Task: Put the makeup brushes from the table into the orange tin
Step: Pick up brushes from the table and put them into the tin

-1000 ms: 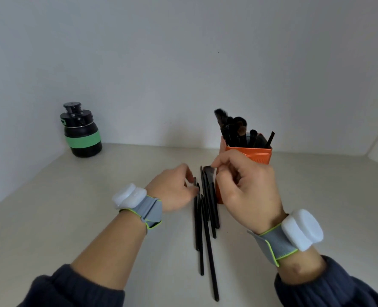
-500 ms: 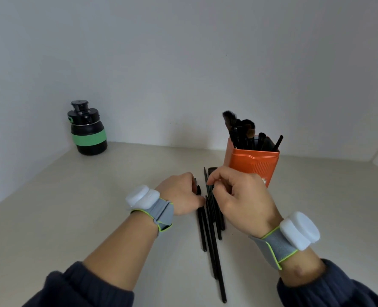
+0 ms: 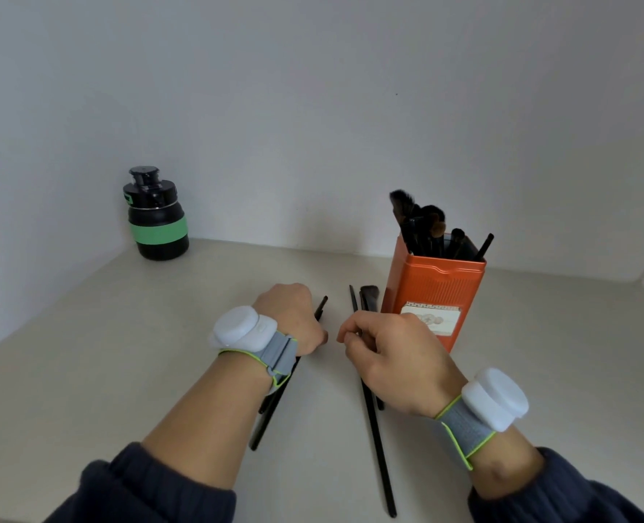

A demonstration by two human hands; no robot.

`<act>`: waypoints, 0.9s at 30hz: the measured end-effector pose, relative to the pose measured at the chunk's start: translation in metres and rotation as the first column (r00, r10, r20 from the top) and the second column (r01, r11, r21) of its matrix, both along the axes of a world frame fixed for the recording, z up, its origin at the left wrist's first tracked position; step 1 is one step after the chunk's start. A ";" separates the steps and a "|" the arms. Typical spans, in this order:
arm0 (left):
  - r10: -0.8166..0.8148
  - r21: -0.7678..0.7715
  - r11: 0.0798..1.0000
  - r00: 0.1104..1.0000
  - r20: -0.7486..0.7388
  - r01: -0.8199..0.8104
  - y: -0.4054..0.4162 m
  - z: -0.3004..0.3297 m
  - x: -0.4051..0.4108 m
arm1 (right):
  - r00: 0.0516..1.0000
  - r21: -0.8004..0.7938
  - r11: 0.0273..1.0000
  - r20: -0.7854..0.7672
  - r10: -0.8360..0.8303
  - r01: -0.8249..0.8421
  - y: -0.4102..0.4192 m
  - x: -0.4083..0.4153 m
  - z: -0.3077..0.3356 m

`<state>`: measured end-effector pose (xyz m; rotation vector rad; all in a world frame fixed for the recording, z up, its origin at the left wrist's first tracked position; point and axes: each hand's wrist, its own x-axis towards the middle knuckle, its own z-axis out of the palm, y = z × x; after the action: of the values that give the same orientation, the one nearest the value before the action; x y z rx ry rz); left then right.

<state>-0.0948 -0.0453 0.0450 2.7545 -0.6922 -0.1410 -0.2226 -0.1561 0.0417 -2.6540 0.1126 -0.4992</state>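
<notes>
Left hand: the left hand (image 3: pixel 294 318) lies knuckles-up on the pale beige surface (image 3: pixel 124 352), fingers curled down over a small bundle of thin black makeup brushes (image 3: pixel 271 409); one tip (image 3: pixel 322 305) pokes out past the knuckles, and the handles run back under the wrist toward the camera.
Right hand: the right hand (image 3: pixel 392 356) sits just right of the left, thumb and forefinger (image 3: pixel 345 334) pinched together on the upper part of a second group of long black makeup brushes (image 3: pixel 375 439).
Right-hand group: its far ends, one a flat dark brush head (image 3: pixel 369 296), show beyond the fingers, close beside the tin; the longest handle reaches almost to the lower edge of the view.
The two groups: apart, with bare surface between them, spreading wider toward the camera.
Orange tin: a tall rectangular orange metal tin (image 3: pixel 431 292) with a pale label stands upright, just behind and right of the right hand.
Tin contents: several black brushes (image 3: pixel 422 228) stand in it, bristles up, with one thin handle leaning out on the right.
Wrists: each carries a white puck on a grey strap edged in lime, left (image 3: pixel 243 328) and right (image 3: pixel 495 398); dark blue sleeves are pushed up the forearms.
Background: a black squat bottle with a green band (image 3: pixel 158 217) stands far left, near the white wall (image 3: pixel 312 107).
</notes>
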 end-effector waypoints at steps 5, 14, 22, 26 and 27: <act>0.000 -0.164 0.986 0.991 -0.133 -0.022 -0.001 -0.001 0.001 | 1.000 -0.001 1.000 0.004 0.002 -0.002 0.001 0.002 -0.001; -0.169 -0.713 0.682 0.913 -0.372 -0.164 -0.002 0.008 -0.003 | 0.999 0.324 0.946 0.036 -0.017 0.004 0.001 0.007 -0.007; -0.388 -0.865 0.465 0.835 -0.390 -0.188 0.000 0.021 -0.015 | 0.986 0.517 0.852 0.167 0.000 -0.088 0.003 0.008 -0.007; -0.388 -0.886 0.426 0.847 -0.362 -0.183 0.001 0.024 -0.016 | 0.948 0.491 0.869 0.302 -0.104 -0.061 -0.002 0.006 -0.003; -0.386 -0.889 0.421 0.851 -0.355 -0.180 0.002 0.024 -0.016 | 0.936 0.487 0.872 0.327 -0.130 -0.049 -0.003 0.006 -0.002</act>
<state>-0.1112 -0.0437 0.0694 1.4722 -0.5396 -0.3889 -0.2169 -0.1595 0.0393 -2.0352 0.1630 -0.8297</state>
